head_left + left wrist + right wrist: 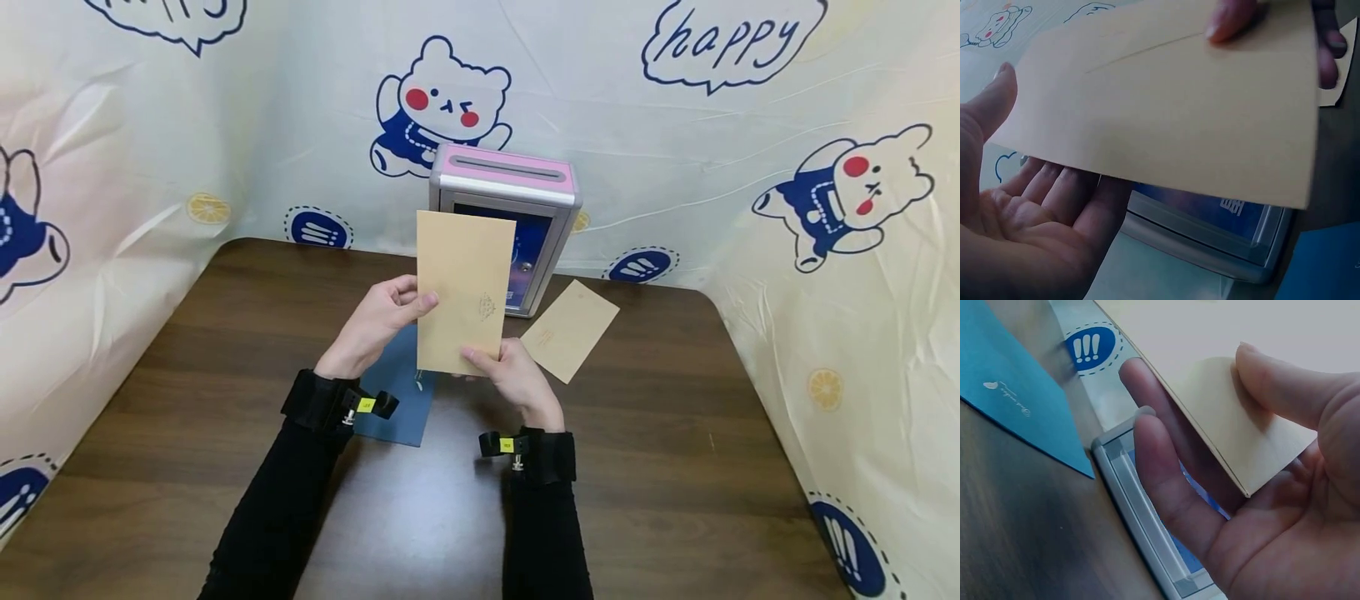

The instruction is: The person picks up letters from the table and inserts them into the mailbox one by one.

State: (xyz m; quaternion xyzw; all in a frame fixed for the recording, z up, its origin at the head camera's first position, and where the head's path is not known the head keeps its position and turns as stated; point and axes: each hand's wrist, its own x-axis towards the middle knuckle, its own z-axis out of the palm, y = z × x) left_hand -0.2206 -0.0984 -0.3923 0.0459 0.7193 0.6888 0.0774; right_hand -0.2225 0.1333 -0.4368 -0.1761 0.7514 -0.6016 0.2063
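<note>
While left hand [378,321] and right hand [519,379] pinch tan envelope [461,267], pink-topped box [517,185] at 1 o'clock, blue card [408,410] at 7.

Wood-grain worktop [675,467]: slotted box [536,227] beyond right grip [519,379]; kraft envelope [573,329] right of that grip; blue paper [397,421] beneath left grip [377,318].

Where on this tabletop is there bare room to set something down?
The tabletop is bare right of the right forearm and flat envelope, out to the right edge, left of the left forearm, and between the forearms at the near side. Back centre is crowded: pink-topped box, flat envelope and blue card cluster there, with the raised envelope between left hand and right hand.
</note>
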